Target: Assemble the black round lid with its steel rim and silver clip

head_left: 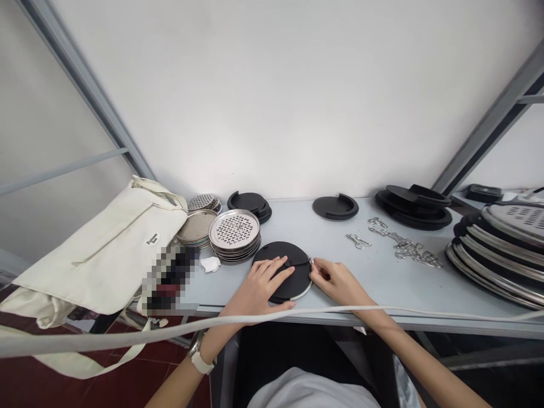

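Note:
A black round disc [298,280] with a slit and a pale metal rim showing at its lower right lies near the table's front edge. My left hand [263,283] rests flat on it, fingers spread. At the disc's right edge my right hand [334,277] is closed in a pinch on a small shiny metal clip [311,262], mostly covered by the fingers. Just behind and left stands a stack of perforated metal grater discs [235,229]. Several loose wire clips [358,241] are scattered to the right, most in a chain-like heap [410,249].
Black round holders [250,204] stand at the back, with another holder [335,207] and a larger pile [412,207] farther right. Big metal-rimmed discs [501,249] are stacked at far right. A cream bag [110,243] leans left. A white cable [238,318] crosses in front.

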`<state>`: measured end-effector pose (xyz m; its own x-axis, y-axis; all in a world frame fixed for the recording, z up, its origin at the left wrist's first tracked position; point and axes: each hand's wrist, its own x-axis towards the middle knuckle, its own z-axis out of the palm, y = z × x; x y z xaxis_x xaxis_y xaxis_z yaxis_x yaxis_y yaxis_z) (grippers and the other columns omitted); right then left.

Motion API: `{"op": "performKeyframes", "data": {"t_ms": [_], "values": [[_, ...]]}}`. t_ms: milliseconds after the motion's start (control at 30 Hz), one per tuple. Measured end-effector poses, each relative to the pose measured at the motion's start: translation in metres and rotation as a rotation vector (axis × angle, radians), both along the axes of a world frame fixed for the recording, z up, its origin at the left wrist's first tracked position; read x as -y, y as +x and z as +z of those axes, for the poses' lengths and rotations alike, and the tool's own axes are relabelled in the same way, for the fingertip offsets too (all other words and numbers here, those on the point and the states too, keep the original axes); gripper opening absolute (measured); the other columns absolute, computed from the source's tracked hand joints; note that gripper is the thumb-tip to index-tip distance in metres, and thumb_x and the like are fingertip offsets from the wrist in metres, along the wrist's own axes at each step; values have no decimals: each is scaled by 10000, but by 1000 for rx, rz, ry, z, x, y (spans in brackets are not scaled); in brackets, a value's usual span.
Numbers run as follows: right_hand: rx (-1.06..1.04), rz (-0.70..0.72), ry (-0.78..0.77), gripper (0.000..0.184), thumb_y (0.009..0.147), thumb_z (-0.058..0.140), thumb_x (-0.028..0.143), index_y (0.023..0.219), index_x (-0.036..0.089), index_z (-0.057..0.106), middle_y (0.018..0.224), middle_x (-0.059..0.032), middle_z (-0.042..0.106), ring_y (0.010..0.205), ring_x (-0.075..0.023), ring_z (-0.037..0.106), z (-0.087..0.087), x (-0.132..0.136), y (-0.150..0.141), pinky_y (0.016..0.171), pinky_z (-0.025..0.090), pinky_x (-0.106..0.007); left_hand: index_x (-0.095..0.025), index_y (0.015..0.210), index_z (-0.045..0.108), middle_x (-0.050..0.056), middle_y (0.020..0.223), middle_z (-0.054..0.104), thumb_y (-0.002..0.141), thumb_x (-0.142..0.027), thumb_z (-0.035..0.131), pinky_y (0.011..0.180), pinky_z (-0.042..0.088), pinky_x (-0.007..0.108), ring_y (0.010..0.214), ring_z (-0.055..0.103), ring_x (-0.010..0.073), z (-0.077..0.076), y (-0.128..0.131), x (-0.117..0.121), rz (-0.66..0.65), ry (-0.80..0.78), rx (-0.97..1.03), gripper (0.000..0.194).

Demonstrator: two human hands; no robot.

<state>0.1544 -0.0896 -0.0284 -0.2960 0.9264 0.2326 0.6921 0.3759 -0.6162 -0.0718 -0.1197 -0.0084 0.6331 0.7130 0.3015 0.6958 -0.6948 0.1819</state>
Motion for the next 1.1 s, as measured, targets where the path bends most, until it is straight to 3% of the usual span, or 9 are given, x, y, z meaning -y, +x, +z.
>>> {"op": "performKeyframes", "data": {"t_ms": [800, 1100], "values": [[-11, 15, -15, 297, 950, 304, 385, 712, 222, 374, 550, 42, 443, 477, -117, 413, -2, -1, 2, 528, 258, -245, -228, 1367, 414, 81, 1466, 355, 833, -414, 598, 1047, 320, 429, 1313, 352, 269, 0, -1, -1, -13, 9, 11, 595], [-17, 14, -36, 325, 922, 366, 387, 652, 208, 346, 520, 70, 349, 478, -83, 322, -2, 0, 1, 516, 249, -223, -227, 1376, 406, 80, 1474, 343, 843, -427, 583, 1049, 315, 430, 1318, 342, 269, -2, -1, -1, -13, 2, 1, 596]]}}
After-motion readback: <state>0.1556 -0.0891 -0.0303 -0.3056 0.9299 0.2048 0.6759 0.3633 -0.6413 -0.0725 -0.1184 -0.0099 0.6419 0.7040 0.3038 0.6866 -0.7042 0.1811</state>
